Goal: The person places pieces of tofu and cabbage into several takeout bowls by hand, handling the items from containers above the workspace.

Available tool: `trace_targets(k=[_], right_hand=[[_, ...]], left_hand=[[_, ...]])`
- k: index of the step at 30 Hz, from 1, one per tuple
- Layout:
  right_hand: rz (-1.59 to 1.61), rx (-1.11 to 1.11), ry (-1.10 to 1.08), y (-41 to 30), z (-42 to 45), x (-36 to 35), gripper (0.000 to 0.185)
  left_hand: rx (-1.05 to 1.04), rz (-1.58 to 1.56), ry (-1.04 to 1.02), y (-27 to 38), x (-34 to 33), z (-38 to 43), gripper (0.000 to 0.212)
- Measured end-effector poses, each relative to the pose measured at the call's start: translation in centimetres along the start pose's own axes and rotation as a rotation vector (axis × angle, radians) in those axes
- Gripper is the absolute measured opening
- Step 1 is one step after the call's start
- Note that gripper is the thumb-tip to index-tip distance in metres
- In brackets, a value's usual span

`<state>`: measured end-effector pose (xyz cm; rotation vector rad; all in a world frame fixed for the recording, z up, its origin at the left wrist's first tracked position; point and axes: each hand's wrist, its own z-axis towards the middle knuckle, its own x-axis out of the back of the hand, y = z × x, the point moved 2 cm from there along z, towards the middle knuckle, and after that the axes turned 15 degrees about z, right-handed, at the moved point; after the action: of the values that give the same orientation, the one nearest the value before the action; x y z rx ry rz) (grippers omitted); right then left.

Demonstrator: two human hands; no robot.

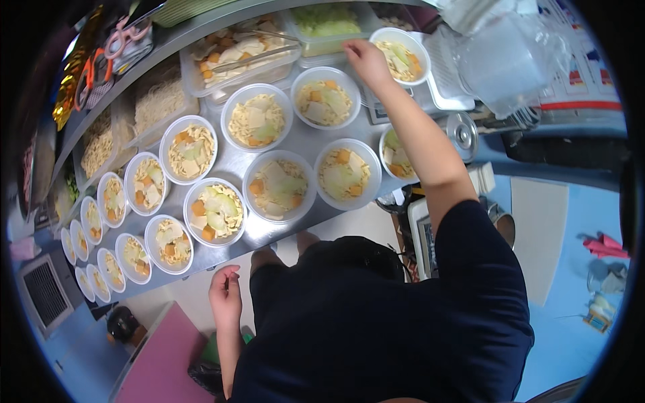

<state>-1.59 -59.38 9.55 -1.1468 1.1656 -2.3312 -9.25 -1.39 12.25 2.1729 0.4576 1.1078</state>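
My right hand (364, 56) reaches over the back of the steel counter (232, 161), fingers curled, between a tub of chopped pale-green vegetable (327, 21) and a filled plastic bowl on a scale (400, 56). Whether its fingertips hold anything cannot be told. My left hand (225, 290) hangs beside my body in front of the counter edge, fingers loosely bent, holding nothing visible. Rows of round plastic bowls, such as this one (215, 211), hold noodle-like strips, orange cubes, white slices and pale-green pieces. One bowl (398, 153) is partly hidden under my right forearm.
Behind the bowls stand a tub of white slices and orange cubes with metal tongs (252, 56) and a tub of thin noodles (158, 103). Scissors (93, 75) hang at upper left. Clear plastic containers in a bag (504, 63) and a round metal lid (461, 136) are at right.
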Motion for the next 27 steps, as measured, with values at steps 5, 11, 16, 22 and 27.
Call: trace_targets(k=[5, 11, 16, 22, 27], right_hand=[[-0.427, -0.308, -0.219, 2.8, 11.4, -7.2, 0.032], [-0.730, -0.459, -0.743, 7.6, 16.6, -12.4, 0.041], [-0.725, -0.376, -0.736, 6.6, 15.8, -13.0, 0.032], [-0.657, -0.256, -0.430, 4.9, 14.1, -10.0, 0.028], [-0.201, -0.109, -0.062, 0.5, 7.6, -4.7, 0.024]], left_hand=[[0.173, -0.069, 0.100, -2.0, -0.3, -3.3, 0.016], [0.332, -0.120, 0.148, -3.7, -1.1, -5.6, 0.016], [0.335, -0.119, 0.176, -3.7, -1.9, -5.3, 0.015], [0.283, -0.104, 0.140, -3.3, -1.3, -4.0, 0.015], [0.294, -0.126, 0.134, -3.4, -0.8, -3.4, 0.015]])
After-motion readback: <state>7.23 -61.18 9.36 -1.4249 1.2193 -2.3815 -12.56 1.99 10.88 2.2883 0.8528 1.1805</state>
